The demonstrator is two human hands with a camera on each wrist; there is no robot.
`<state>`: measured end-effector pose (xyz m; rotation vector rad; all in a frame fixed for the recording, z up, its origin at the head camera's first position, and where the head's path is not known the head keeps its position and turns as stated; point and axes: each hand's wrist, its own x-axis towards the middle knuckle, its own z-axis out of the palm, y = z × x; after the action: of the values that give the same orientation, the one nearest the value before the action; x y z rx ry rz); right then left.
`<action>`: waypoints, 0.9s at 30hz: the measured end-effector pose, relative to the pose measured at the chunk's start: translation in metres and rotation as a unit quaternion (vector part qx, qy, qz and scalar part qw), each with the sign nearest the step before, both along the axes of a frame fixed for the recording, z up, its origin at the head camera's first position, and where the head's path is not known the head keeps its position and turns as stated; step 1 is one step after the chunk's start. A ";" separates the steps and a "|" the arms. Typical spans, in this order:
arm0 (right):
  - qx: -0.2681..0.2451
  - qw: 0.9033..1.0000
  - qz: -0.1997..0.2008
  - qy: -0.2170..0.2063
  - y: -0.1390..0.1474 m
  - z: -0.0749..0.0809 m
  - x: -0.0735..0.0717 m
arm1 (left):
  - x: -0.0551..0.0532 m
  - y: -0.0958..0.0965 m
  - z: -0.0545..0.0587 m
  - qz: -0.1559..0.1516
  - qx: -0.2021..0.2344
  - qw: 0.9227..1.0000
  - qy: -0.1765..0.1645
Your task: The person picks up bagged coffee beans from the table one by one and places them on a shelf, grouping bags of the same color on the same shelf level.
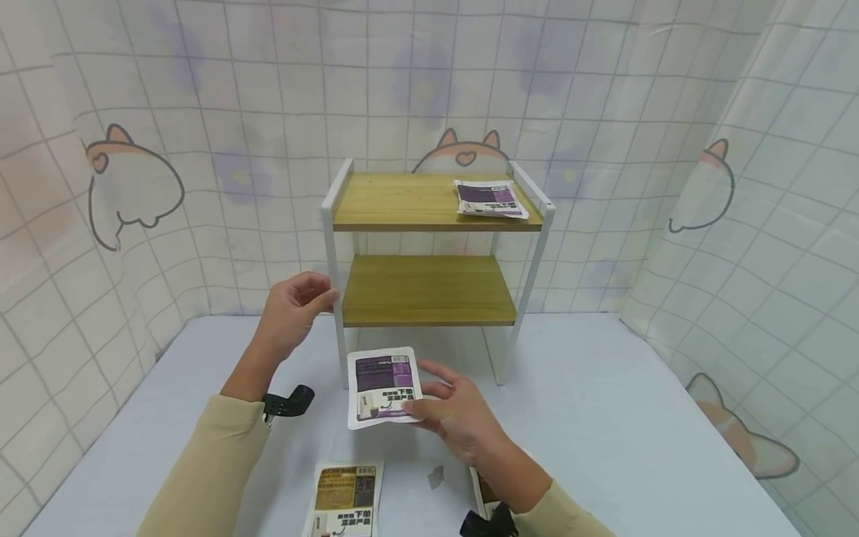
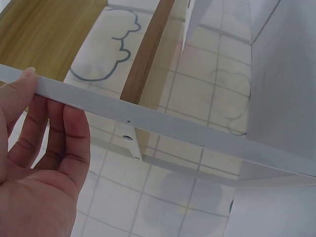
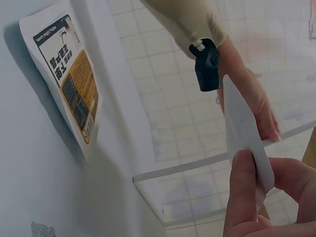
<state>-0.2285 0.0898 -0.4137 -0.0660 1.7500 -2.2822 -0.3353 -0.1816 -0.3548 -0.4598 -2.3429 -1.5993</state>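
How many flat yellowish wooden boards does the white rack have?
2: the upper yellowish wooden board, near the top of the white rack, and the lower yellowish wooden board, beneath it. None looks hidden.

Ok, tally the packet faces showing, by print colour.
Purple: 2, the held packet in the right hand and the shelf packet on the upper board (more may lie beneath)
Gold: 1, the gold packet on the table
Brownish: 1, the packet partly hidden by the right forearm
Total: 4
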 end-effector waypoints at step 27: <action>-0.005 0.999 -0.033 0.022 0.015 0.061 0.009 | -0.002 -0.002 -0.001 -0.004 -0.004 1.000 -0.006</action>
<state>-0.2195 0.1051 -0.3527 -0.0613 1.7874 -2.3535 -0.3372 -0.1833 -0.3561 -0.4634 -2.3592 -1.6024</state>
